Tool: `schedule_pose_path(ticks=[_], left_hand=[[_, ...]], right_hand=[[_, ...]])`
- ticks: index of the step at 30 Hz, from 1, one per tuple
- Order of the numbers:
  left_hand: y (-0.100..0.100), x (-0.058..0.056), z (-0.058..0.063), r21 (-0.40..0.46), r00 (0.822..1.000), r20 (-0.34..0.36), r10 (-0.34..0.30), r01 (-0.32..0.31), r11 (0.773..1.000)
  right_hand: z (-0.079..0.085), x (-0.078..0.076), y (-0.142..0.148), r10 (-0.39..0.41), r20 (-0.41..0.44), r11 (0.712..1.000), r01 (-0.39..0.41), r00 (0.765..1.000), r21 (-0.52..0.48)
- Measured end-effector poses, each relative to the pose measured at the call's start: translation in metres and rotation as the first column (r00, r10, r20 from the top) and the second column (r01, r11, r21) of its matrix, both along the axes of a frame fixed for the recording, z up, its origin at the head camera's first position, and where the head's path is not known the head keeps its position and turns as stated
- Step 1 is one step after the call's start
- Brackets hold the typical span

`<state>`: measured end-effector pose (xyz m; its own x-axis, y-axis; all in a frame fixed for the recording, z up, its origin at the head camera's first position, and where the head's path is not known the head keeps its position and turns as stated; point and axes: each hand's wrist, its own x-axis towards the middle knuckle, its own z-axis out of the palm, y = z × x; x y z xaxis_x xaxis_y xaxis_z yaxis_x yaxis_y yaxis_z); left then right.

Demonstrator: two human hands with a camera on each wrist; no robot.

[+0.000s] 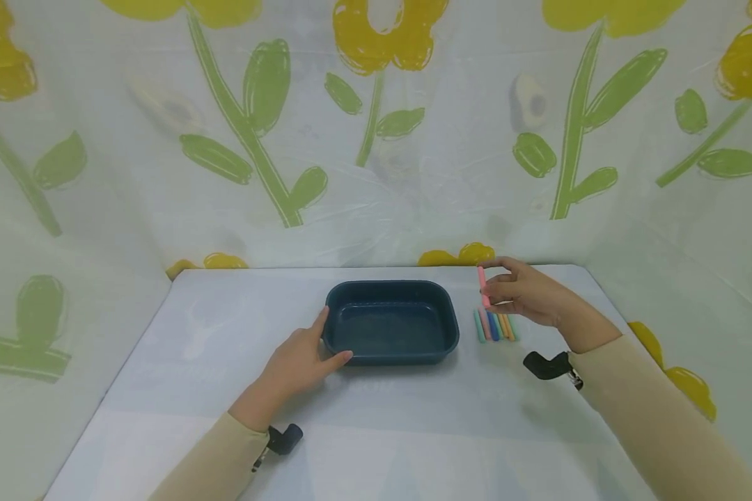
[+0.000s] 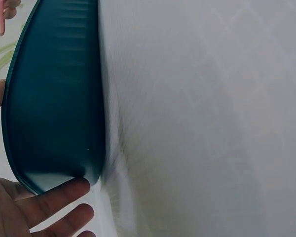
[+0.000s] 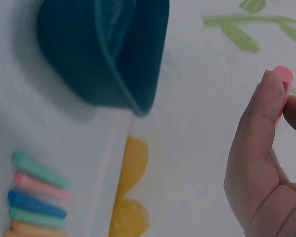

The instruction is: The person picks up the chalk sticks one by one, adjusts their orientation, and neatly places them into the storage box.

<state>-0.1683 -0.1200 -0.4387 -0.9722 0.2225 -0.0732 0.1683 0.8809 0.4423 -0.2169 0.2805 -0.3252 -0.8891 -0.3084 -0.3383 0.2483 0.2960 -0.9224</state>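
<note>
A pink chalk stick (image 1: 483, 287) stands nearly upright in my right hand (image 1: 533, 292), pinched between thumb and fingers above the table. In the right wrist view the end of that chalk (image 3: 283, 74) shows past the thumb. Just below this hand, several coloured chalk sticks (image 1: 492, 325) lie side by side. To their left sits a dark teal rectangular basin (image 1: 388, 360) with nothing in it. My left hand (image 1: 296, 358) touches its left end, thumb at the front rim and fingers spread along the side; the left wrist view shows these fingers (image 2: 54, 202) fairly straight against the wall.
The white-covered table (image 1: 225, 313) ends at a flower-printed curtain (image 1: 413, 195) behind it, which also hangs at both sides. A dark wrist device (image 1: 285, 440) is strapped at the left sleeve, and another (image 1: 548, 365) at the right sleeve.
</note>
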Motion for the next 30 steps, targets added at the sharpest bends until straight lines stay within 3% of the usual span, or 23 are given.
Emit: schedule_pose_path(ticks=[11, 21, 30], left_hand=[[-0.002, 0.000, 0.000, 0.014, 1.000, -0.015, -0.007, 0.008, 1.000], [-0.002, 0.000, -0.002, 0.019, 1.000, -0.021, -0.016, 0.016, 1.000], [-0.002, 0.000, -0.001, 0.018, 1.000, -0.012, -0.014, 0.014, 1.000]], right_hand=[[-0.004, -0.011, -0.057, 0.065, 0.010, 0.995, -0.064, 0.998, -0.083], [-0.014, -0.017, -0.094, 0.047, 0.031, 0.986, -0.042, 0.998, -0.160], [-0.039, -0.025, -0.123, 0.040, 0.073, 0.982, -0.026, 0.997, -0.186]])
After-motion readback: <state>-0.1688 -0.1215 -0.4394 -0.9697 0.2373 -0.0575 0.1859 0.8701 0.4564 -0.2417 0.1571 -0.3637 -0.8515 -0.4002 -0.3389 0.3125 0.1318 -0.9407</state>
